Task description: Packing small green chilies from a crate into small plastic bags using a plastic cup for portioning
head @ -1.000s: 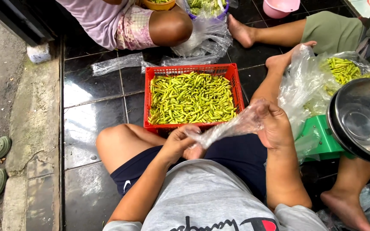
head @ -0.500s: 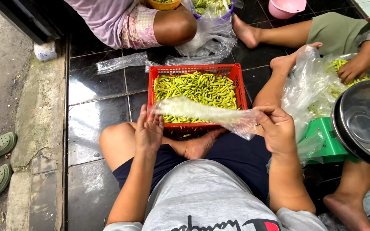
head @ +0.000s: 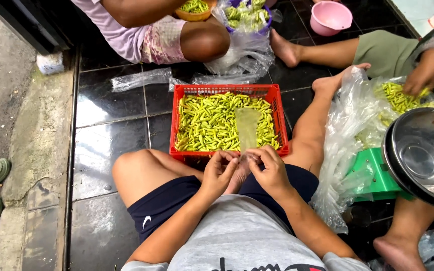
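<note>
A small, thin, clear plastic bag (head: 247, 128) is held by its near end between both hands, its free length lying out flat over the heap of green chilli peppers (head: 212, 123) in the red slotted plastic crate (head: 225, 91). The left hand (head: 218, 173) is closed in a pinch on the bag's edge, thumb and forefinger pressed together; the right hand (head: 268, 168) pinches the same edge just beside it, fingers curled. The two hands almost touch, above the crate's near rim and between the person's bent knees.

The film looks flimsy and its two layers seem stuck together, so the likeliest trouble is that the fingers slide over it without parting the mouth, or pull it hard enough to stretch or tear it. A loosened pinch would drop the bag among the peppers, where clear film is hard to find.

The crate sits on the glossy black tiled floor (head: 106, 120), near the person's legs; a shifting knee could nudge it and spill peppers over the rim. To the right, crumpled clear plastic sheeting (head: 347, 130) lies against a green plastic stool (head: 375, 173) and a steel bowl (head: 423, 155), close enough for an elbow to catch. Other people sit beyond with their own peppers.
</note>
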